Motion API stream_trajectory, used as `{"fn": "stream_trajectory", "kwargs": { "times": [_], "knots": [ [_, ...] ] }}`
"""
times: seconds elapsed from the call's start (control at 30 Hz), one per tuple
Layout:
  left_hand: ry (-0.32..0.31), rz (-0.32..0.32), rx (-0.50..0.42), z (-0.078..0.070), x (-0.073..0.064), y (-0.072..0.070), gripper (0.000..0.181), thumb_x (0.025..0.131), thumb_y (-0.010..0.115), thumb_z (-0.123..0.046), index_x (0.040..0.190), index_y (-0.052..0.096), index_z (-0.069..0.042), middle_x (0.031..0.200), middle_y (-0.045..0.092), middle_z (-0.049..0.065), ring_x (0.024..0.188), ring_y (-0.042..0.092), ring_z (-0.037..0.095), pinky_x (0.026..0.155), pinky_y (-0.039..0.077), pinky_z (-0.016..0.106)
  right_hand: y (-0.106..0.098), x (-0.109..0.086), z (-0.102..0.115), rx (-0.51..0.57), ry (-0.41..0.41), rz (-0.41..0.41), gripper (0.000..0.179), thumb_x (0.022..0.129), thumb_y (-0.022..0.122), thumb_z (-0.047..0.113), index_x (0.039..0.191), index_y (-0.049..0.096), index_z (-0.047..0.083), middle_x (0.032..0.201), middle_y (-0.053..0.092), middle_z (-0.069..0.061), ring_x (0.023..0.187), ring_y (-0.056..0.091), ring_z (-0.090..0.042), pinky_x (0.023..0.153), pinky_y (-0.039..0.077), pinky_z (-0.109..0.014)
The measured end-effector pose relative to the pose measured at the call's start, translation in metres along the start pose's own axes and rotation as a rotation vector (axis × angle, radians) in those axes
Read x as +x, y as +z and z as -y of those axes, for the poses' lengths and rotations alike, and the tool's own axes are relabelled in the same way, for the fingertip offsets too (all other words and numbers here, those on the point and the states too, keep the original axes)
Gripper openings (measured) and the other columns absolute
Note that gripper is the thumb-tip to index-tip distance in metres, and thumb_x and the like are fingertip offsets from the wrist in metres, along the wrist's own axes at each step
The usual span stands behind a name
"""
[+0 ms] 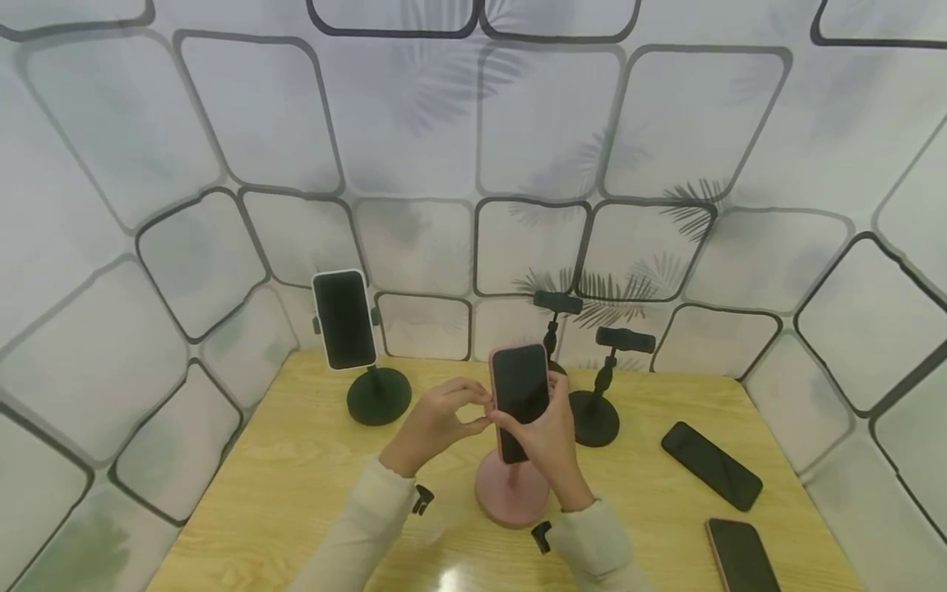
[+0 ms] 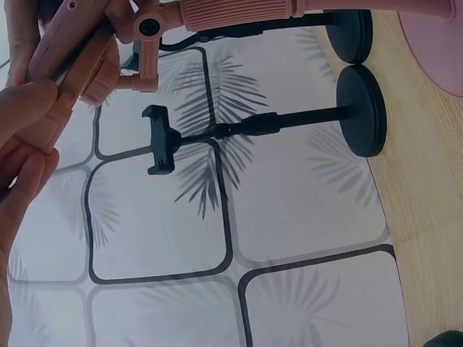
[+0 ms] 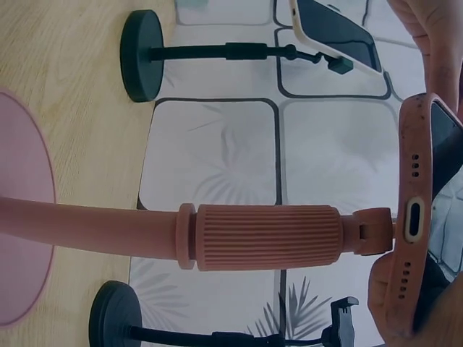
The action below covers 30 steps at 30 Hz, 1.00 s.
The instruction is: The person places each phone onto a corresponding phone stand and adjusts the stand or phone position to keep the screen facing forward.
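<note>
A phone in a pink case [image 1: 521, 386] stands upright, tilted slightly, at the top of a pink phone stand [image 1: 510, 497]. My right hand [image 1: 553, 436] grips the phone from the right, its thumb across the front. With thumb and fingers, my left hand [image 1: 438, 418] pinches the stand's pink clamp [image 2: 45, 130] at the phone's left edge. In the right wrist view, the stand's ribbed stem [image 3: 268, 237] leads up to the back of the phone. How firmly the far clamp arm sits on the phone is hidden by my right hand.
Back left, a white-edged phone [image 1: 344, 321] sits in a dark green stand [image 1: 379, 397]. Two black phone stands [image 1: 594, 419] with bare clamps stand behind my right hand. Two phones lie at the right, a black one [image 1: 712, 465] and a pink-edged one [image 1: 742, 555]. A patterned curtain [image 1: 414, 247] surrounds the table.
</note>
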State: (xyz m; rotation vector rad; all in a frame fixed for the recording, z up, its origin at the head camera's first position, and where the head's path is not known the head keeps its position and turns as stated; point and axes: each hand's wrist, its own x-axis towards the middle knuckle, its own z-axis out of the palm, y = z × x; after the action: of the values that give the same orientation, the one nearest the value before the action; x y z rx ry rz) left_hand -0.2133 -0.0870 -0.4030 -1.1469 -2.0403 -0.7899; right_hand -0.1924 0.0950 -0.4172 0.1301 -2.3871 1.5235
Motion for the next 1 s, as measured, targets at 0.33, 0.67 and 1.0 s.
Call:
{"fn": "stream_trajectory", "kwargs": {
  "times": [0.33, 0.67, 1.0],
  "knots": [
    [-0.044, 0.025, -0.054, -0.002, 0.0, -0.002, 0.028, 0.063, 0.084, -0.004, 0.086, 0.069, -0.006, 0.088, 0.069, 0.004, 0.083, 0.067, 0.014, 0.078, 0.054, 0.019, 0.001, 0.0, -0.005, 0.038, -0.046, -0.034, 0.074, 0.072, 0.082, 0.022, 0.126, 0.034, 0.006, 0.113, 0.055, -0.015, 0.099, 0.058, -0.027, 0.082, 0.048, -0.043],
    [-0.087, -0.051, -0.106, -0.002, 0.001, 0.002, 0.028, 0.062, 0.083, -0.002, 0.088, 0.072, -0.003, 0.089, 0.071, 0.007, 0.083, 0.068, 0.017, 0.079, 0.054, 0.019, 0.01, -0.002, -0.009, 0.076, -0.095, -0.131, 0.074, 0.073, 0.081, 0.02, 0.129, 0.036, 0.004, 0.12, 0.052, -0.017, 0.104, 0.055, -0.029, 0.088, 0.047, -0.048],
    [-0.117, -0.11, -0.176, 0.0, -0.005, 0.009, 0.027, 0.062, 0.082, 0.002, 0.086, 0.071, -0.002, 0.092, 0.071, 0.009, 0.087, 0.068, 0.02, 0.084, 0.053, 0.018, 0.022, -0.007, -0.018, 0.04, -0.228, -0.276, 0.076, 0.069, 0.083, 0.017, 0.128, 0.039, 0.0, 0.116, 0.053, -0.018, 0.098, 0.055, -0.026, 0.082, 0.048, -0.045]
  ]
}}
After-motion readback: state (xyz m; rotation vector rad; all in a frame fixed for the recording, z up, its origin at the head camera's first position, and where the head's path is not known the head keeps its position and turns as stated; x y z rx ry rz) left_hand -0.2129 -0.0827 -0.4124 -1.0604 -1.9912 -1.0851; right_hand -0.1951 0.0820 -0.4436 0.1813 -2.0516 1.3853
